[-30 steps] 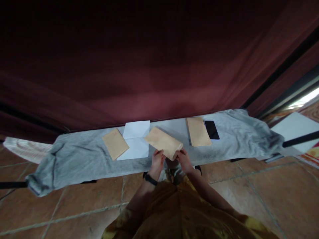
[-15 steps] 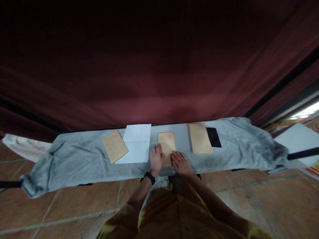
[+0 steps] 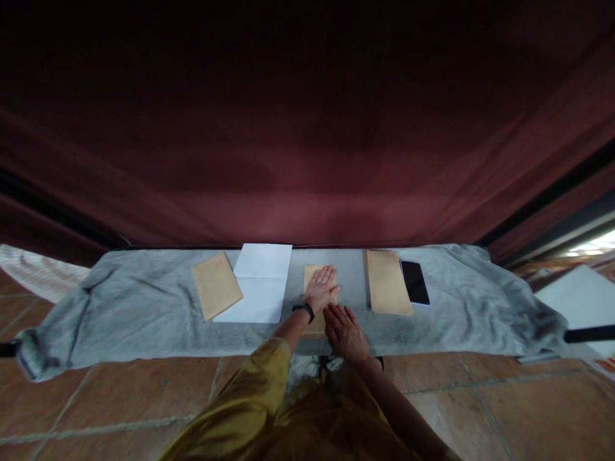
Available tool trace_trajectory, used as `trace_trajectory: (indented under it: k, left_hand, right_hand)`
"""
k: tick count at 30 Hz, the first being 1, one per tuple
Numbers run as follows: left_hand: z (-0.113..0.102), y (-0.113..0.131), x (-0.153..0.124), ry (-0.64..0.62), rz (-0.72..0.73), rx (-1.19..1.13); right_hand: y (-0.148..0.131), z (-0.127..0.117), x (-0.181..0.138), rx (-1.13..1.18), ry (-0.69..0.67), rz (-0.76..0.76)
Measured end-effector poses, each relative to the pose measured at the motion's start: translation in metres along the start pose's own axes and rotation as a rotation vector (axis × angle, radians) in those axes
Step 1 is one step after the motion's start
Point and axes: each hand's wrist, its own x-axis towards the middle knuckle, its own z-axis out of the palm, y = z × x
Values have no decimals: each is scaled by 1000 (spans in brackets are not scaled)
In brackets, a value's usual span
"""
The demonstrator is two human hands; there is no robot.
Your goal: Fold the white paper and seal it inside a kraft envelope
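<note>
Nearest the camera, a mustard-yellow sleeve (image 3: 250,390) leads up to the two hands at the front edge of the long table (image 3: 144,326), which is draped in a soft, rumpled grey cloth. The right hand (image 3: 344,331) lies flat, fingers spread and holding nothing, its fingertips at the near edge of the middle envelope (image 3: 311,275). The left hand (image 3: 321,288), with a black band at the wrist, is laid palm-down and open on top of that same envelope, pressing on it rather than gripping it, so only the envelope's far left corner and a sliver near the wrist show.

There are three tan paper envelopes in all, each a flat rectangle with a matte surface. The middle one lies at the table's centre under the left hand. The left envelope (image 3: 216,294) is turned at a slant and touches the white sheet (image 3: 254,285), a single piece of paper with a crease across it (it seems folded once and opened). The right envelope (image 3: 387,290) lies straight, and just beside it is one black phone (image 3: 415,282), glossy and screen-up.

Beyond the table hangs a dark red curtain (image 3: 307,147) in broad folds. The floor is terracotta tile.
</note>
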Motion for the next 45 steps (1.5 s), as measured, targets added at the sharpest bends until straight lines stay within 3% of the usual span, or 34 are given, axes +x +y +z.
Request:
trace_trajectory:
  k: [5,11,27,39,45]
  left_hand:
    - [5,-1,-14,-15,22,-2]
    - [5,-2,-57,-28,120,5]
    - [1,2,-166,-25,138,-16]
    - [-3,4,-170,83,50,-123]
    - [2,9,-165,137,-28,-116]
  right_hand:
    - [1,-1,-1,28,-12,0]
    - [5,0,-4,61,-40,-19]
    - [19,-3,-16,129,-101,-122]
    - [24,1,-16,230,-55,-59]
    - [7,8,-21,110,43,-30]
